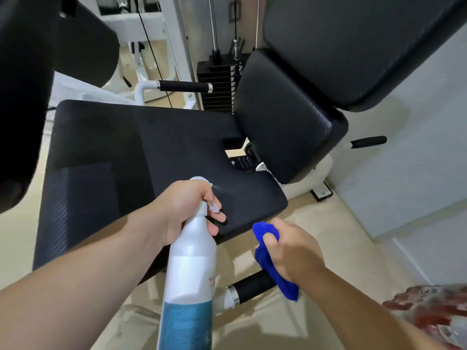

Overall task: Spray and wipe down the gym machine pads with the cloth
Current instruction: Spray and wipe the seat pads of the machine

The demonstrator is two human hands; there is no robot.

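Observation:
My left hand (185, 209) grips the neck and trigger of a white spray bottle (189, 274) with blue liquid in its lower part. Its nozzle points at the black seat pad (141, 157), and a faint mist shows just beyond the nozzle. My right hand (294, 251) holds a bunched blue cloth (266, 253) just off the seat pad's near right corner, above a black handle grip (252, 286). Behind the seat stand a lower back pad (285, 117) and a larger upper back pad (353, 44), both black.
A big black pad (38, 72) hangs close at the upper left. A weight stack (217, 87) with cables and chrome guide rods stands behind the seat. Black grips stick out at the middle (185, 86) and right (369, 142). A white wall (404, 173) runs on the right over beige floor.

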